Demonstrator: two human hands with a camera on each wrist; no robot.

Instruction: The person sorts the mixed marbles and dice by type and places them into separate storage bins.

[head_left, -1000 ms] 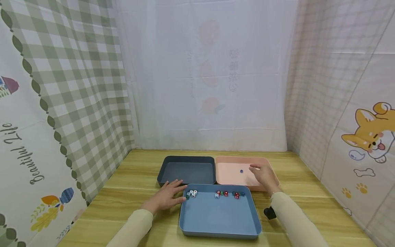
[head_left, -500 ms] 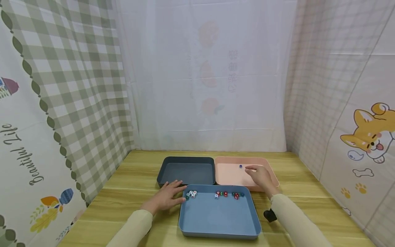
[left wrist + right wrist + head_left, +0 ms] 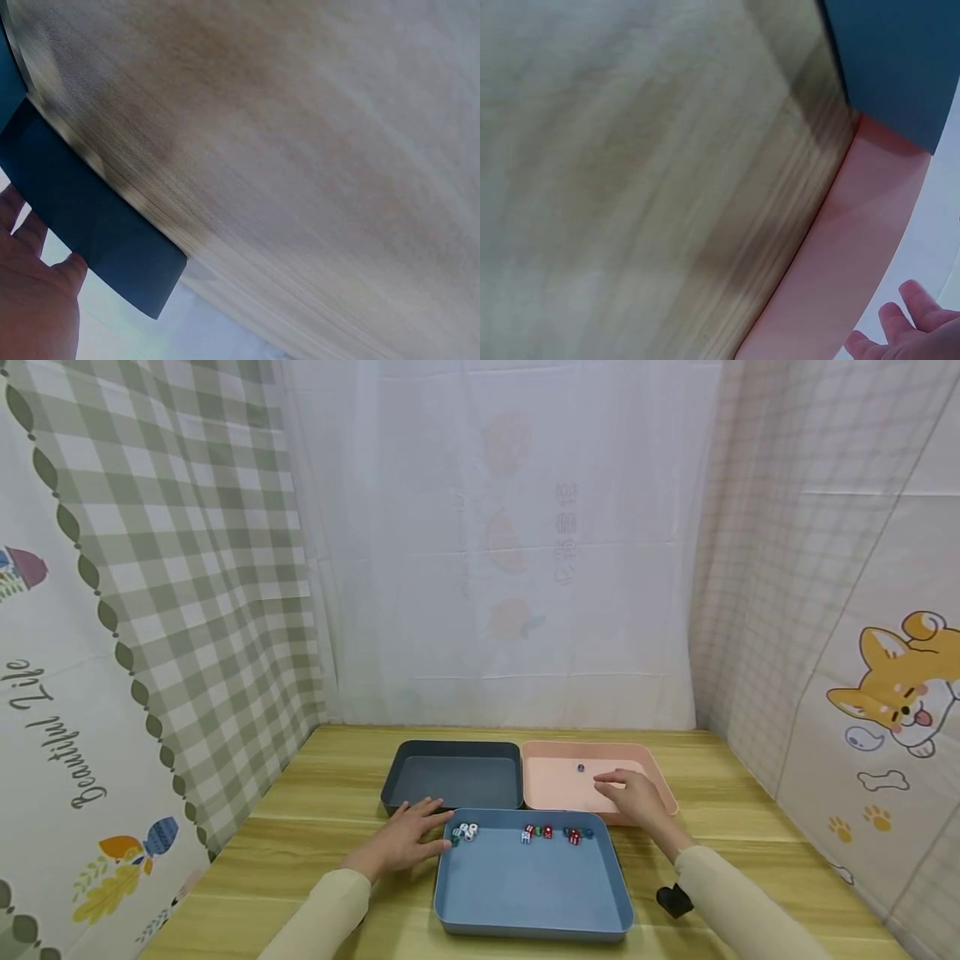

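My left hand (image 3: 405, 837) rests with spread fingers at the left rim of the blue tray (image 3: 532, 885); its thumb touches that rim. Beside the thumb, in the tray's far left corner, lie several white dice (image 3: 468, 832) and a small green one (image 3: 455, 841). Red dice (image 3: 574, 837) and other small dice sit along the same tray's far side. Over the pink tray (image 3: 551, 789) hovers my right hand (image 3: 633, 793), fingers loosely bent, with nothing visible between them. A tiny dark blue die (image 3: 581, 768) lies in that tray, just left of the fingertips.
A dark navy tray (image 3: 453, 777) stands left of the pink one, behind the blue tray. All three sit close together on a wood-grain table (image 3: 285, 860). Curtains (image 3: 495, 568) hang around the back and sides. A black object (image 3: 673, 902) is under the right wrist.
The dark blue die has shifted left and slightly farther back in the pink tray. My right hand has moved a little left and nearer to me; the left hand has stayed put.
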